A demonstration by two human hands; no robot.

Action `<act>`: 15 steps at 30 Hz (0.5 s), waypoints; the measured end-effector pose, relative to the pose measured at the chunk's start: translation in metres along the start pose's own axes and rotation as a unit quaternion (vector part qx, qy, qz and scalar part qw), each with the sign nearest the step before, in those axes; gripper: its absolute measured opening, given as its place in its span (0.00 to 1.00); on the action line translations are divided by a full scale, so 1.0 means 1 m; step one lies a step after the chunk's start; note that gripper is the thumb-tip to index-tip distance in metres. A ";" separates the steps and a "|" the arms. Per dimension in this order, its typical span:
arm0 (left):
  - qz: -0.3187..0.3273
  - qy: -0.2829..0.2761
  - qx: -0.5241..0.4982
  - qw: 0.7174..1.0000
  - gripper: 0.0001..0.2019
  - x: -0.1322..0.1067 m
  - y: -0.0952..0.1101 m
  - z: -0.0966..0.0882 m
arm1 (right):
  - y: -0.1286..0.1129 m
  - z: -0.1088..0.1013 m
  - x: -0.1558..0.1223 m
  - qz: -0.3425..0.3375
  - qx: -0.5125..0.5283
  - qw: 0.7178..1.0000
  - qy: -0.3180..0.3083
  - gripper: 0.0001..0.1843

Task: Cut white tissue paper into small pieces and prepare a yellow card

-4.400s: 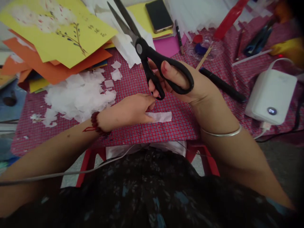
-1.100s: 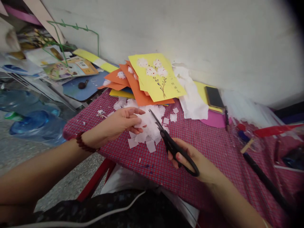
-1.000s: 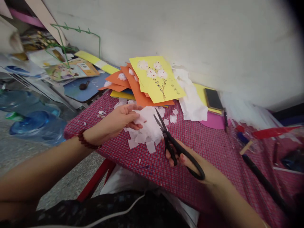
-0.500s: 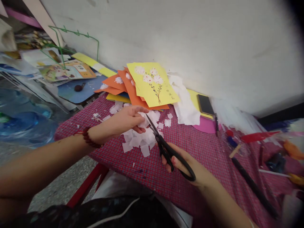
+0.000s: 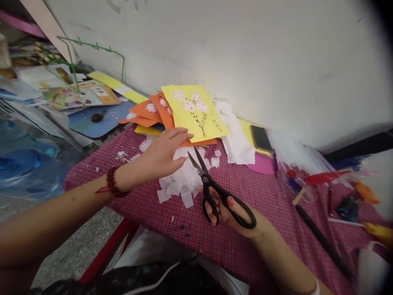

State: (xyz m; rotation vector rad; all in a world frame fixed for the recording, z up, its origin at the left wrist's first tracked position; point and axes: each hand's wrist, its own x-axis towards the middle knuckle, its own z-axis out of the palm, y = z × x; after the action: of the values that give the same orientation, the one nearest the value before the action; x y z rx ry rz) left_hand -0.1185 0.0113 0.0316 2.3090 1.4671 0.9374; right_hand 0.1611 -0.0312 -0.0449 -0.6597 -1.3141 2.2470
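Note:
My right hand [image 5: 229,211] grips black-handled scissors [image 5: 205,179], their blades parted and pointing away from me over the table. To the left, my left hand [image 5: 167,153] hovers with fingers stretched out and nothing seen in it. Beneath both lies a pile of small white paper pieces [image 5: 179,180], partly covered by my left hand. Just beyond my fingertips, a yellow card [image 5: 196,119] with white flowers on painted stems rests on orange cards [image 5: 144,110].
Right of the cards are a crumpled white paper sheet [image 5: 235,137] and a black phone [image 5: 260,138]. A long black stick [image 5: 325,241] lies on the checked tablecloth [image 5: 258,188] at right. At left stand a green wire rack [image 5: 95,46], a book [image 5: 82,95] and a blue water bottle [image 5: 30,172].
My left hand has opened from a pinch on a white paper piece and lifted toward the cards. The scissors' blades have spread apart.

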 end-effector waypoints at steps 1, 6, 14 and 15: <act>0.015 -0.010 0.006 1.000 0.28 0.001 0.001 -0.002 | -0.001 -0.001 0.000 0.001 0.005 1.000 -0.007 0.33; 0.018 0.000 0.007 1.000 0.25 0.004 0.011 0.001 | -0.023 0.006 -0.008 -0.037 -0.035 0.999 0.007 0.33; 0.088 0.065 0.035 0.993 0.19 0.003 0.008 0.038 | -0.064 -0.049 -0.037 -0.126 -0.244 0.864 0.421 0.25; 0.100 0.080 0.046 0.991 0.18 0.000 0.007 0.039 | -0.069 -0.065 -0.042 -0.113 -0.295 0.824 0.471 0.27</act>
State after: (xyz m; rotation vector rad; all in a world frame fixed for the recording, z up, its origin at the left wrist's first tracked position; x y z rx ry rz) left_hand -0.0890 0.0127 0.0052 2.5365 1.3837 1.1570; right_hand 0.2431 0.0175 -0.0043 -1.4804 -1.3796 0.9798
